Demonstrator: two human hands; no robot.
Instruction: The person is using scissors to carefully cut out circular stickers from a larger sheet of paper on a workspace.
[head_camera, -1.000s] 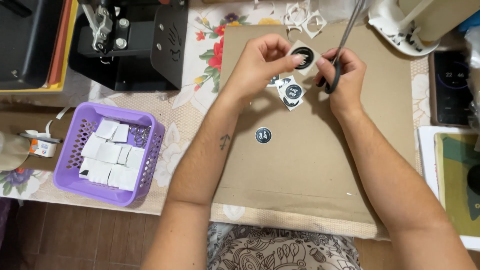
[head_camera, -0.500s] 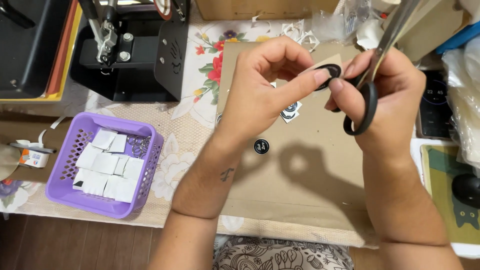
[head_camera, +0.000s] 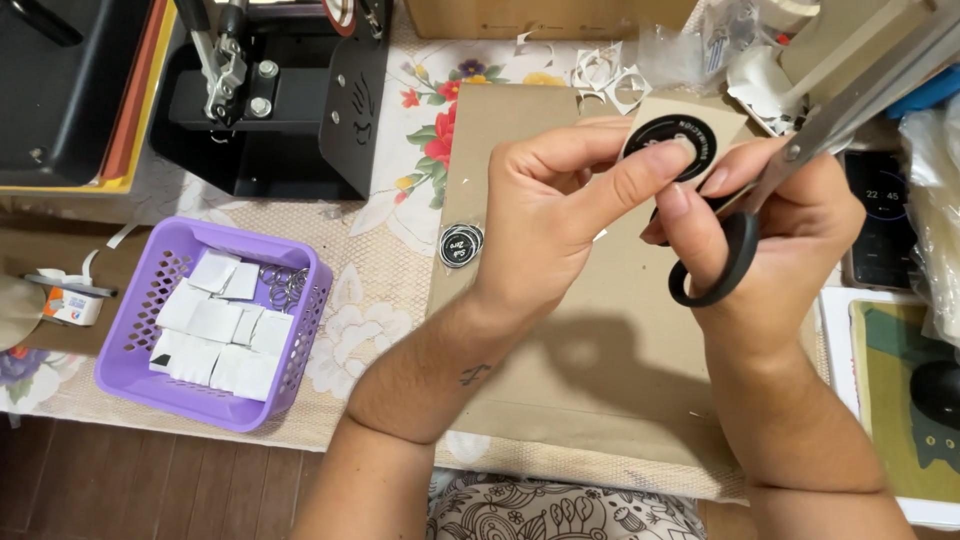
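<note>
— two hands are up over the desk, which is covered with brown card. how do i read the left one?

— your left hand has its fingers pinched shut on a piece of card with a black round print. the thumb lies across the face of the print and the other fingers curl behind it. the piece is lifted off the desk, up near the far edge of the brown card.

— and my right hand?

— the right hand is closed through the black loops of a pair of scissors. the blades run up and away to the right. whether they are parted or together, i cannot tell; the tips run off the top corner. the right hand sits just beside the left one, touching or nearly touching at the fingertips.

— anything lying under them?

— one finished black round badge lies on the left edge of the brown card, well apart from the piece i'm holding. white paper offcuts lie at the far edge.

— and off to the left?

— a purple basket on the flowered cloth, holding white paper squares and a few metal rings. behind it stands a black press machine.
</note>
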